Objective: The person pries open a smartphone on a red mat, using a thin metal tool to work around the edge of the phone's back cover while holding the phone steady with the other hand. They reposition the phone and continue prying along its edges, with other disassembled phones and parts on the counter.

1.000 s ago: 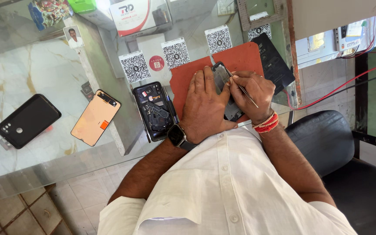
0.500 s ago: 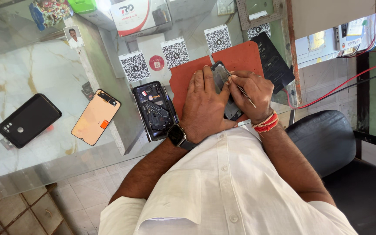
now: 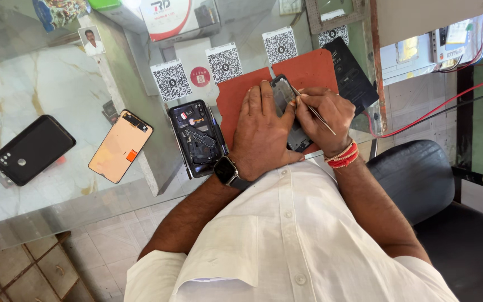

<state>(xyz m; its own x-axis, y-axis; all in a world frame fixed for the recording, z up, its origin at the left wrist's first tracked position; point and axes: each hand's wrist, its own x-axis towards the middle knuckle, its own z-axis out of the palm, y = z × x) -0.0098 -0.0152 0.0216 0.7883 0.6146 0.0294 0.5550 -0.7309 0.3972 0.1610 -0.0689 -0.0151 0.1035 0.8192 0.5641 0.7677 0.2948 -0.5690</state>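
- While the left hand (image 3: pixel 262 131) lies flat, fingers together and pressed down, it pins a dark opened phone (image 3: pixel 286 106) to the red work mat (image 3: pixel 308 70) on the glass counter (image 3: pixel 46 95).
- The right hand (image 3: pixel 322 114) sits just beside it, fingers pinched shut on thin metal tweezers (image 3: pixel 315 114), whose tip meets the phone's upper edge — the other end slants back over the knuckles.
- The left wrist wears a smartwatch (image 3: pixel 226 169); the right carries red and white bangles (image 3: pixel 343 155).
- Just left of the mat lies another opened phone (image 3: pixel 197 137), its insides showing.
- Further left rest a detached phone screen (image 3: pixel 121 146) with a tan back and, well apart from it, a black back cover (image 3: pixel 32 149).
- A black panel (image 3: pixel 353 75) lies tilted at the mat's right edge, partly under it.
- Square code cards (image 3: pixel 223 63) stand in a row behind the mat.
- A black chair (image 3: pixel 420 179) is at the right — red and black cables (image 3: pixel 437 106) run above it.
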